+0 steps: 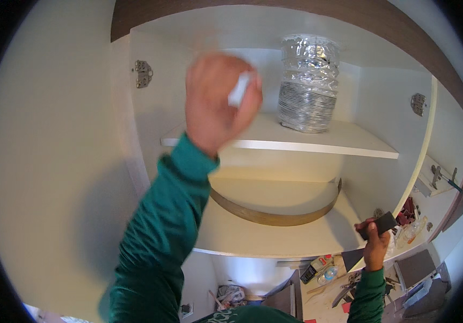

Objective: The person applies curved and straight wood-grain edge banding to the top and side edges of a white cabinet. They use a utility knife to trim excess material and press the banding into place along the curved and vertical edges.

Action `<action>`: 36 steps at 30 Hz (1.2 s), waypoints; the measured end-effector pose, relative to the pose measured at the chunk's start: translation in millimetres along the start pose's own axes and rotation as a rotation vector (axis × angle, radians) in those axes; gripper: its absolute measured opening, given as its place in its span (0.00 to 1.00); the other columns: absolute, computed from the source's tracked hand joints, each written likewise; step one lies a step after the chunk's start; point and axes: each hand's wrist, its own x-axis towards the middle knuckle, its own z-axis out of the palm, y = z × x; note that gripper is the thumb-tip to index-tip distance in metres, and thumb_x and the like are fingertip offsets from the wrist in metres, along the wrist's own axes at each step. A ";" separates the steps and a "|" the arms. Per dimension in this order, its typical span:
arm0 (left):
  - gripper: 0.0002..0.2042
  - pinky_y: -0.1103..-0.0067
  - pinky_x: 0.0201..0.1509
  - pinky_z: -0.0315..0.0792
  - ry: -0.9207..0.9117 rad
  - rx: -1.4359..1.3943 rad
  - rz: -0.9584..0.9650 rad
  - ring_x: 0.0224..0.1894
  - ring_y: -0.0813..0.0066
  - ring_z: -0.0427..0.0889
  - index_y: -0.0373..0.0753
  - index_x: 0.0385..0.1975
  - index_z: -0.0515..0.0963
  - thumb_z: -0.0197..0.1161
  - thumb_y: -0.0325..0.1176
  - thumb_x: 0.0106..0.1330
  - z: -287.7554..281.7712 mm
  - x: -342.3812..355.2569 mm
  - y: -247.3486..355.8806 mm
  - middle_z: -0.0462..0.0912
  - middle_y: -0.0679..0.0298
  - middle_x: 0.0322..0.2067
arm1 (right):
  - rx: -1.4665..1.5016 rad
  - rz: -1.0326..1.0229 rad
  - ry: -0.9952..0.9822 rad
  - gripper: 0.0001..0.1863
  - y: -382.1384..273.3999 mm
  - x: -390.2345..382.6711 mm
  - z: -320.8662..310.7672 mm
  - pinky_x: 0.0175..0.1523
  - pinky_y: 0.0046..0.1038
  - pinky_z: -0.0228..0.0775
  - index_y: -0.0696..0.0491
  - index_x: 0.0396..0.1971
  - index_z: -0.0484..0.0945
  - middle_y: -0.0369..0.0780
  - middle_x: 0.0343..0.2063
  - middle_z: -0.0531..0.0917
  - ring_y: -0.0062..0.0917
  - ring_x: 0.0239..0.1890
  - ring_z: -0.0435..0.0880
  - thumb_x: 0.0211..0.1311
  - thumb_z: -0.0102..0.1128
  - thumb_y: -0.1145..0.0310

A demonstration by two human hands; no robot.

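Hand at left (215, 102) curled round small white piece (239, 90), blurred, before shelf (307, 146); right hand (374, 248) gripping dark block (382, 223) near lower right corner of cabinet (390, 118). Block likely light, stiff — grip by long sides. White piece probably light — pinch edges.

White shelf (360, 141) with an upright silver duct (308, 83); pale cabinet floor (274, 239) below with a curved brown strip (269, 218).
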 end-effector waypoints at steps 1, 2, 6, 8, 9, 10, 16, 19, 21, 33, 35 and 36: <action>0.07 0.69 0.49 0.72 -0.026 -0.047 -0.082 0.41 0.56 0.79 0.35 0.35 0.80 0.65 0.23 0.56 -2.1 -18.3 20.0 0.82 0.55 0.36 | -0.051 -0.080 -0.010 0.17 -21.6 3.6 9.2 0.42 0.33 0.78 0.58 0.39 0.75 0.40 0.26 0.81 0.29 0.31 0.83 0.69 0.59 0.56; 0.07 0.68 0.48 0.72 -0.097 -0.091 -0.149 0.41 0.56 0.80 0.35 0.35 0.80 0.65 0.22 0.57 -11.2 -34.5 39.4 0.82 0.54 0.36 | -0.042 -0.098 -0.013 0.18 -43.1 9.6 18.5 0.40 0.31 0.77 0.58 0.41 0.74 0.40 0.25 0.79 0.28 0.30 0.82 0.70 0.57 0.55; 0.07 0.66 0.48 0.72 -0.257 -0.202 -0.374 0.41 0.55 0.80 0.35 0.36 0.80 0.64 0.21 0.57 -46.3 -111.4 99.6 0.83 0.53 0.36 | -0.193 -0.137 -0.106 0.20 -121.3 50.2 35.8 0.31 0.24 0.71 0.57 0.44 0.71 0.38 0.22 0.76 0.23 0.26 0.78 0.75 0.47 0.51; 0.07 0.65 0.50 0.71 -0.353 -0.189 -0.518 0.42 0.55 0.80 0.36 0.36 0.81 0.64 0.23 0.57 -65.2 -150.1 113.8 0.83 0.55 0.36 | -0.246 -0.228 -0.179 0.18 -156.4 75.6 66.1 0.31 0.23 0.69 0.57 0.45 0.71 0.38 0.23 0.76 0.23 0.25 0.78 0.76 0.46 0.55; 0.07 0.65 0.51 0.70 -0.393 -0.183 -0.598 0.43 0.56 0.79 0.36 0.35 0.81 0.65 0.26 0.57 -70.3 -168.3 117.8 0.83 0.56 0.36 | -0.311 -0.299 -0.232 0.16 -169.8 90.9 73.3 0.32 0.23 0.69 0.57 0.44 0.71 0.38 0.23 0.76 0.23 0.26 0.78 0.76 0.46 0.58; 0.07 0.65 0.51 0.70 -0.428 -0.166 -0.619 0.44 0.55 0.79 0.37 0.35 0.81 0.65 0.26 0.57 -75.5 -184.2 119.5 0.83 0.56 0.36 | -0.484 -0.472 -0.252 0.14 -180.4 108.4 78.9 0.33 0.25 0.69 0.58 0.44 0.72 0.39 0.24 0.77 0.25 0.25 0.78 0.76 0.46 0.61; 0.07 0.64 0.53 0.69 -0.532 -0.095 -0.693 0.46 0.53 0.77 0.36 0.37 0.79 0.64 0.27 0.59 -92.5 -232.3 117.0 0.82 0.55 0.38 | -0.966 -0.903 -0.256 0.14 -231.7 196.7 112.3 0.37 0.32 0.72 0.59 0.41 0.73 0.48 0.26 0.81 0.37 0.28 0.80 0.73 0.51 0.61; 0.08 0.64 0.54 0.69 -0.573 -0.089 -0.750 0.45 0.53 0.77 0.36 0.38 0.79 0.63 0.27 0.60 -99.5 -236.9 109.5 0.82 0.55 0.38 | -1.110 -0.881 -0.094 0.20 -244.4 214.3 129.8 0.36 0.34 0.72 0.58 0.41 0.76 0.49 0.25 0.81 0.40 0.28 0.80 0.71 0.54 0.54; 0.08 0.64 0.55 0.68 -0.561 -0.114 -0.794 0.46 0.53 0.76 0.36 0.39 0.79 0.63 0.28 0.60 -97.4 -242.8 106.2 0.81 0.55 0.39 | -1.072 -0.969 -0.022 0.23 -242.1 226.9 131.3 0.34 0.36 0.72 0.57 0.40 0.79 0.50 0.23 0.80 0.41 0.25 0.79 0.70 0.55 0.49; 0.13 0.59 0.62 0.60 -0.651 -0.044 -0.859 0.55 0.54 0.69 0.38 0.42 0.78 0.66 0.34 0.59 -99.7 -241.4 134.7 0.76 0.58 0.47 | -1.180 -0.967 0.162 0.28 -243.5 243.5 129.8 0.27 0.34 0.66 0.57 0.32 0.78 0.42 0.14 0.72 0.30 0.17 0.71 0.69 0.53 0.42; 0.13 0.59 0.62 0.60 -0.640 -0.038 -0.874 0.55 0.54 0.69 0.38 0.41 0.78 0.66 0.35 0.59 -99.8 -244.0 133.4 0.76 0.58 0.47 | -1.219 -0.960 0.176 0.28 -244.5 243.2 128.4 0.27 0.36 0.66 0.57 0.32 0.78 0.45 0.14 0.72 0.35 0.17 0.71 0.70 0.53 0.42; 0.13 0.59 0.62 0.60 -0.634 -0.031 -0.884 0.55 0.54 0.69 0.39 0.41 0.78 0.66 0.35 0.59 -100.0 -245.1 133.5 0.76 0.58 0.47 | -1.236 -0.958 0.180 0.28 -244.6 243.3 128.3 0.28 0.37 0.66 0.57 0.32 0.78 0.46 0.15 0.73 0.37 0.17 0.70 0.70 0.52 0.43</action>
